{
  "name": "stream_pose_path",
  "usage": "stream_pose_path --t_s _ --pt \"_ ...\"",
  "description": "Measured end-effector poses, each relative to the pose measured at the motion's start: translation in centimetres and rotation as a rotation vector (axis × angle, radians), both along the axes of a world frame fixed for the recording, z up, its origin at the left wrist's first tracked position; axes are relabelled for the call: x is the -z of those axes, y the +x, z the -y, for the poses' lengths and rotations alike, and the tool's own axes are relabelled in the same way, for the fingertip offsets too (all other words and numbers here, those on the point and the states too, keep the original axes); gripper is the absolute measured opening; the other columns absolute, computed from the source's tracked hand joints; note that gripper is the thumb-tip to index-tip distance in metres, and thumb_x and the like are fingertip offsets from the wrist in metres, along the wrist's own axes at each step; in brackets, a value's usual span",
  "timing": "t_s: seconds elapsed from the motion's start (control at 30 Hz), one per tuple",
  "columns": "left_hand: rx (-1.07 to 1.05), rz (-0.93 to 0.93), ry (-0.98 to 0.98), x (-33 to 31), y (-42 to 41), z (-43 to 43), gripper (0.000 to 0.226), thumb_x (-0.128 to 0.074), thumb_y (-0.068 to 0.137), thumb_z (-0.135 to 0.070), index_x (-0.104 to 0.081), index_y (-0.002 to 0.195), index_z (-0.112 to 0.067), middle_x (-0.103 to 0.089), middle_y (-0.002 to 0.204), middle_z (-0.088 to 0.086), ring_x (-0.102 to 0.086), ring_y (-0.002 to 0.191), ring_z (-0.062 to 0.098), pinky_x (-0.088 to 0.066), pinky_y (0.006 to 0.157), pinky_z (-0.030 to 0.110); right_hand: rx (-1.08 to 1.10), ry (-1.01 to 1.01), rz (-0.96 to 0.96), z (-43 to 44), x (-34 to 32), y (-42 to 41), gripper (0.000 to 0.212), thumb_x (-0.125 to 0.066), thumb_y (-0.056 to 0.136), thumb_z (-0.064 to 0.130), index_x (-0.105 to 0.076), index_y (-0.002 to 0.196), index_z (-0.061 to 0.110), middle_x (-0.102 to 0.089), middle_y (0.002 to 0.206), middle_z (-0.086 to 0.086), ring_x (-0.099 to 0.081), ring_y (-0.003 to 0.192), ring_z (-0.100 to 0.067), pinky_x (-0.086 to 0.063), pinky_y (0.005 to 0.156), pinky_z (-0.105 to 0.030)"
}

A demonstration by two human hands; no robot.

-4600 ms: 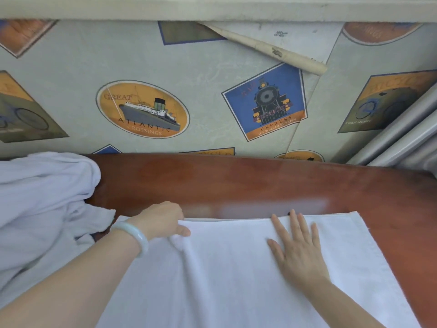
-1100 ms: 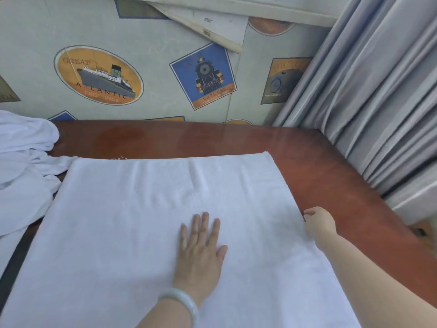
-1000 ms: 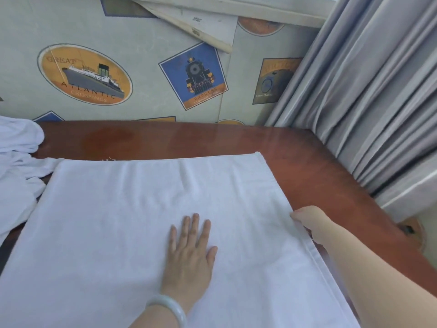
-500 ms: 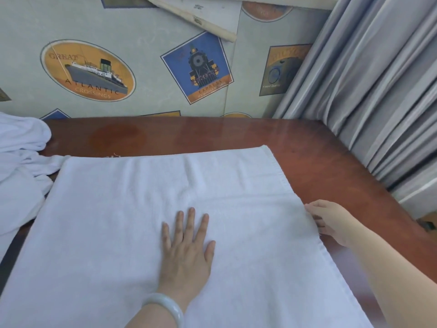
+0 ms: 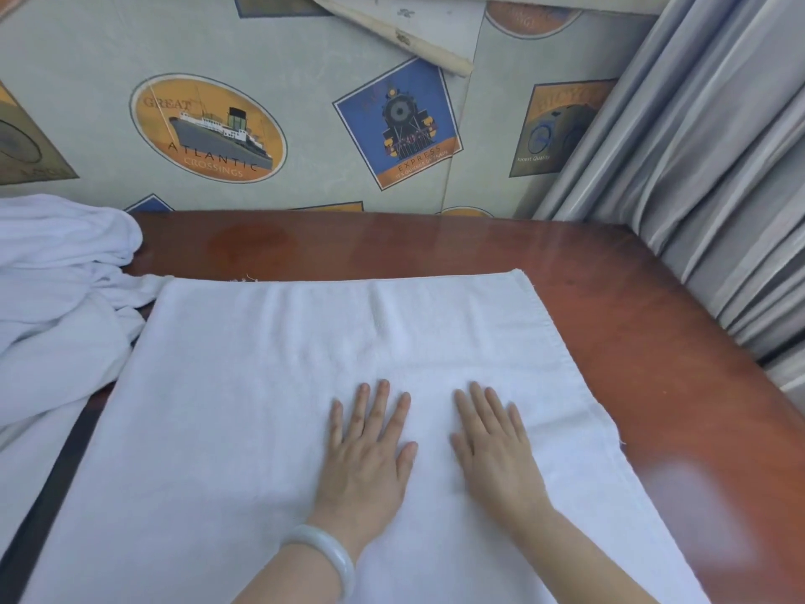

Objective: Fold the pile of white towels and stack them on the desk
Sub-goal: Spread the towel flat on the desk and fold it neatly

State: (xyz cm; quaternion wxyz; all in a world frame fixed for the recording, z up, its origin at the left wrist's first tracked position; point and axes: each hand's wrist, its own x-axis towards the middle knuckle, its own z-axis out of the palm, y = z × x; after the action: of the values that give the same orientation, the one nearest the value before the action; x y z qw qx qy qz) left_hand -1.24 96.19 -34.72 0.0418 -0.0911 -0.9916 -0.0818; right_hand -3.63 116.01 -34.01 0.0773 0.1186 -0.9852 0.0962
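Fingers straight and slightly spread, the left hand and right hand press flat, side by side, on a white towel spread over the red-brown desk. Unfolded towels lie heaped at the left.

A room in a home or guesthouse; which, I cannot tell. A polished wooden desk stands against wallpaper printed with ship and train labels, peeling at the top, with grey curtains beside it.
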Motion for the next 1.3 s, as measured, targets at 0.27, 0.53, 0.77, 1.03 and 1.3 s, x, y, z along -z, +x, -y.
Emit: stream_pose_path --t_s 0.27,0.53,0.77,1.03,1.3 --pt "-0.358 0.026 -0.059 0.8 3.8 13.9 0.068 -0.007 0.099 -0.058 -0.037 0.152 -0.027 -0.031 0.159 -0.003 -0.029 0.146 0.019 -0.014 0.115 0.057 0.057 0.16 0.188 -0.2 1.1 0.5 0.07 -0.001 0.096 0.064 -0.008 0.158 0.031 -0.003 0.165 0.004 -0.001 0.152 -0.017 0.004 0.119 -0.052" --pt "-0.481 0.05 -0.029 -0.2 6.1 18.1 0.06 -0.02 0.101 -0.046 -0.041 0.149 -0.018 -0.034 0.158 0.003 -0.031 0.145 0.023 -0.016 0.115 0.053 -0.33 0.051 -0.018 18.0 -1.5 3.8 0.055 -0.03 0.099 0.041 -0.047 0.144 0.015 -0.041 0.153 -0.012 -0.026 0.145 -0.027 -0.016 0.112 -0.056" --pt "-0.67 0.005 0.085 -1.0 8.1 21.6 0.054 -0.043 0.098 -0.043 -0.051 0.142 -0.012 -0.049 0.147 0.011 -0.049 0.133 0.03 -0.039 0.106 0.047 -0.37 0.138 0.141 25.1 0.6 5.6 0.059 -0.03 0.097 0.049 -0.04 0.15 0.026 -0.035 0.156 -0.017 -0.031 0.144 -0.039 -0.018 0.108 -0.071" --pt "-0.886 0.196 0.38 -5.5 6.2 24.4 0.026 -0.035 0.106 -0.037 -0.037 0.097 -0.014 -0.047 0.082 -0.002 -0.056 0.086 0.027 -0.034 0.065 0.03 -0.345 0.164 0.191 25.1 0.5 5.3 0.067 -0.009 0.1 0.058 -0.039 0.15 0.027 -0.032 0.158 -0.014 -0.03 0.144 -0.037 -0.018 0.108 -0.071" --pt "-0.801 0.25 0.428 -5.5 6.0 27.0 0.038 -0.037 0.105 -0.038 -0.038 0.075 -0.014 -0.062 0.088 0.012 -0.06 0.092 0.037 -0.038 0.068 0.037 -0.345 0.198 0.178 25.0 0.2 5.3 0.064 -0.012 0.1 0.059 -0.032 0.153 0.029 -0.031 0.159 -0.011 -0.025 0.147 -0.034 -0.015 0.111 -0.068"
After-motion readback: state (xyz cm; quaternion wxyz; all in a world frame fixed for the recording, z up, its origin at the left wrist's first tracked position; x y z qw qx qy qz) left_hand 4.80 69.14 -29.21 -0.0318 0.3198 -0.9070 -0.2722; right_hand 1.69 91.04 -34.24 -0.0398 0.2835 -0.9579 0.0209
